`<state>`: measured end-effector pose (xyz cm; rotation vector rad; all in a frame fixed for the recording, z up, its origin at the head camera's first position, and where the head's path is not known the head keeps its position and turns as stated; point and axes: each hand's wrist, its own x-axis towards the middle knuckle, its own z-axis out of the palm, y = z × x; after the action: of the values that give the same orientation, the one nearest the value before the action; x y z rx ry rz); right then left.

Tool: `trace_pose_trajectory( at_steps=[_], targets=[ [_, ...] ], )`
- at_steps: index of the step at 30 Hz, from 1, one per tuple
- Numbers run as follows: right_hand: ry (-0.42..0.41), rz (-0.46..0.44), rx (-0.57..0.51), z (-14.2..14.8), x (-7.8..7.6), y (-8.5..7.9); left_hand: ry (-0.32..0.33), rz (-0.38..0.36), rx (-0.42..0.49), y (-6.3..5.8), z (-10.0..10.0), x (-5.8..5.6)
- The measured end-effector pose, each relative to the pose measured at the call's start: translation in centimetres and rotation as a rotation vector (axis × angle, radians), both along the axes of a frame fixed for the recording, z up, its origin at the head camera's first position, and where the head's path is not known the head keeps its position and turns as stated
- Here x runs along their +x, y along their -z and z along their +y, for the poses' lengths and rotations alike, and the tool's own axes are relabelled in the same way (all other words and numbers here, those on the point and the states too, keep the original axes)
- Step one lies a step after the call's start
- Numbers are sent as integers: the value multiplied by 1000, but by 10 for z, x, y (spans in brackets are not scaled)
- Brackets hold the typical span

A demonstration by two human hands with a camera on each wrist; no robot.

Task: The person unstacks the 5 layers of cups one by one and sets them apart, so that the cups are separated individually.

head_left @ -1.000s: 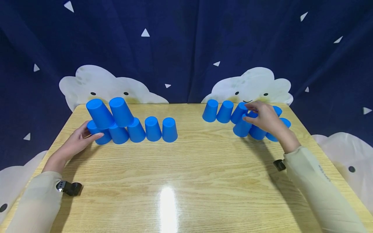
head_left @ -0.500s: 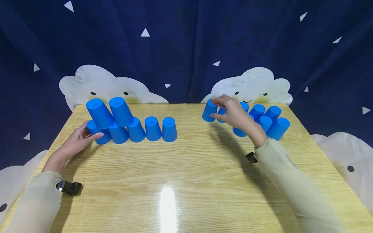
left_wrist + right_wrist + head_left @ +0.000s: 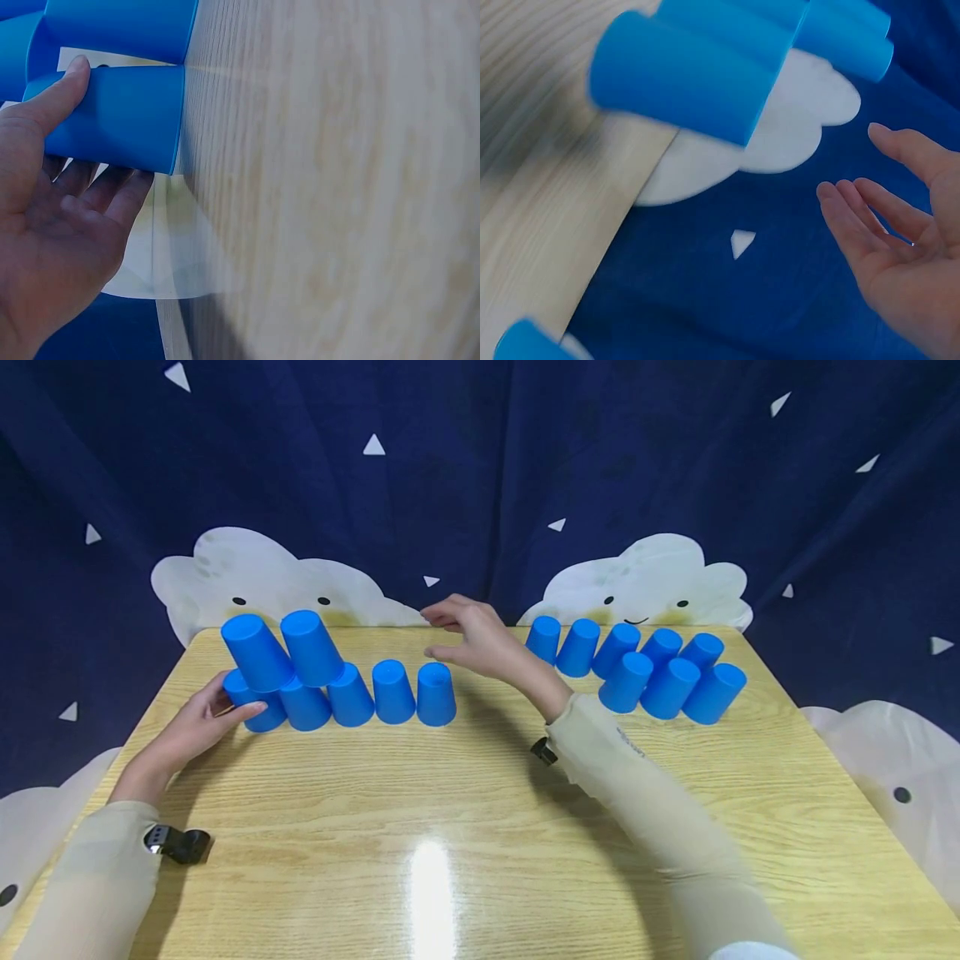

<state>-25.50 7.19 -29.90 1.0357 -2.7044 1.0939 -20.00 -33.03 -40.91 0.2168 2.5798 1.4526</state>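
Observation:
My left hand [image 3: 197,724] grips the leftmost upside-down blue cup [image 3: 264,717] of a row at the table's left. In the left wrist view the thumb lies on one side of this cup [image 3: 124,116], the fingers on the other. Two more upside-down cups, a left one [image 3: 257,653] and a right one [image 3: 312,648], stand on top of the row's left part. Over the row's right end, just above and behind the last cup [image 3: 437,697], hovers my right hand [image 3: 483,639]. It holds nothing; thumb and fingers are apart and loosely bent in the right wrist view.
At the table's [image 3: 375,810] back right stand several upside-down blue cups in two rows, a back row with a cup [image 3: 578,648] and a front row with a cup [image 3: 670,689]. A dark blue curtain [image 3: 465,468] with cloud shapes hangs behind the table.
My right hand has moved left, from above the right-hand cups across to the right end of the left row, carrying nothing. The left hand and its cups have stayed still.

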Motion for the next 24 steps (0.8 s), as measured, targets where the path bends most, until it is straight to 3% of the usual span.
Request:
trace_pose_trajectory(
  at_steps=[11, 16, 24],
  targets=[
    [-75, -46, -13, -79, -6, -16, -2, 6, -4, 1, 0, 1],
    [-91, -77, 36, -106, -8, -18, 1, 14, -2, 1, 0, 1],
    [-78, -34, 124, -133, -7, -19, 3, 5, 1, 1, 0, 0]
  ],
)
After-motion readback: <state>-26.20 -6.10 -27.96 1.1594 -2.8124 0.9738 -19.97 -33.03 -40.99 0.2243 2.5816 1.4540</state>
